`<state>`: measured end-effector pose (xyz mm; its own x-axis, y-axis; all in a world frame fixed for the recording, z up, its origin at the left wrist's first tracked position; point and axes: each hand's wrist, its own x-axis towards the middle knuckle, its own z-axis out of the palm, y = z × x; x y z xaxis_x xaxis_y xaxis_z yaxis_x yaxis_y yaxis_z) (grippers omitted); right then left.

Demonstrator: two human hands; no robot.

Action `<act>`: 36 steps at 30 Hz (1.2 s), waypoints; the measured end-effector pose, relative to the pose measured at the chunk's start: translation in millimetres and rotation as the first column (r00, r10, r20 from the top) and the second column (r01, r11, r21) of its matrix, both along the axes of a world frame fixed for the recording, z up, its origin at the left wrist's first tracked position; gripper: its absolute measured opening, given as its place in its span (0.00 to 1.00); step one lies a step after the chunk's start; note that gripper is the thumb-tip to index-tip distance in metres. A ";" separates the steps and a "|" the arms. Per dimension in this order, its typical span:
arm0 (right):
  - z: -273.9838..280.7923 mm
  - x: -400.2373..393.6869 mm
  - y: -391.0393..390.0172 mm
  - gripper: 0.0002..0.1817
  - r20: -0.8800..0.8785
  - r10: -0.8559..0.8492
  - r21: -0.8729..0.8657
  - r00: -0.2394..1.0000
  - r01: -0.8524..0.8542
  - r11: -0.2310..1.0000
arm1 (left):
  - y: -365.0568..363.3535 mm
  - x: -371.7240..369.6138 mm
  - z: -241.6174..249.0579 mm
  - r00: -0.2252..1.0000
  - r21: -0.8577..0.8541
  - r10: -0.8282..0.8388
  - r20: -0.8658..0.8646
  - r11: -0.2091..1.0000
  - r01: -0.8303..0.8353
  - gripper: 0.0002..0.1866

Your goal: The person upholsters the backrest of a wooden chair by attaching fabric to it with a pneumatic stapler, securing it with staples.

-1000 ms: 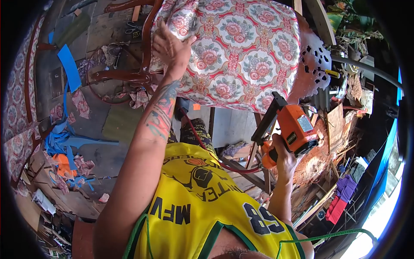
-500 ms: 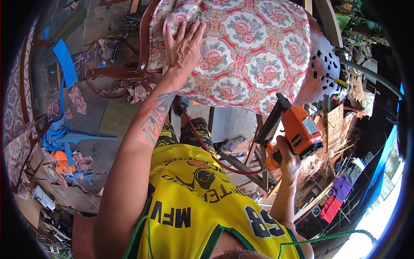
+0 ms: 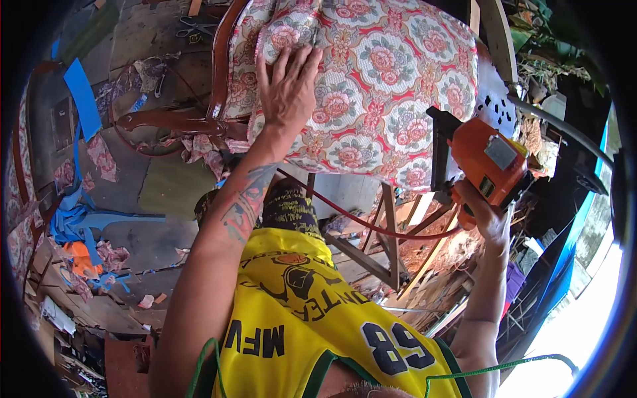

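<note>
My left hand [image 3: 288, 93] presses flat on the floral fabric [image 3: 385, 60] over a padded chair seat, fingers spread near a fold by the wooden frame [image 3: 219, 66]. In my right hand [image 3: 488, 215] is the handle of an orange pneumatic staple gun [image 3: 491, 159], held at the seat's right side. Its black nose and magazine [image 3: 439, 149] overlap the fabric edge in this view. A red air hose [image 3: 371, 225] runs from the gun across below the seat.
A carved wooden chair leg [image 3: 166, 121] juts out at left. Blue strips [image 3: 83, 99], fabric scraps [image 3: 101, 158] and scissors [image 3: 196, 30] lie on the floor. Wooden supports [image 3: 390, 232] stand beneath the seat. A perforated pale sheet [image 3: 494, 99] sits behind its right edge.
My right hand has moved the staple gun up and to the right along the seat's side. My left hand stays on the fabric, near the same fold.
</note>
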<state>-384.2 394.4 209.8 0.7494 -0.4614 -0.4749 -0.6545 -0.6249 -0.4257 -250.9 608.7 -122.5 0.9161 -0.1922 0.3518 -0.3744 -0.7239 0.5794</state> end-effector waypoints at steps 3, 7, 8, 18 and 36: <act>-9.0 32.7 -26.9 0.19 -0.075 0.565 -0.278 0.822 -0.561 0.780 | -1.6 -4.3 10.5 0.991 -0.046 0.085 -0.106 0.995 -0.090 0.22; -22.4 79.3 -22.5 0.21 0.007 0.821 -0.336 0.571 -0.772 0.540 | 2.4 2.7 33.6 0.884 -0.159 0.282 -0.373 0.919 -0.361 0.41; -25.3 91.7 -18.2 0.21 0.014 0.879 -0.354 0.476 -0.820 0.450 | 5.1 3.4 41.4 0.782 -0.121 0.301 -0.546 0.895 -0.429 0.48; -61.1 126.1 -20.9 0.23 -0.293 0.726 -0.124 0.622 -0.777 0.617 | 16.6 21.5 31.2 0.668 -0.006 0.373 -0.644 0.871 -0.492 0.57; -77.2 192.0 0.5 0.17 -0.111 0.738 -0.069 0.666 -0.746 0.662 | 32.3 31.2 45.7 0.968 0.156 0.241 -0.072 0.961 -0.228 0.36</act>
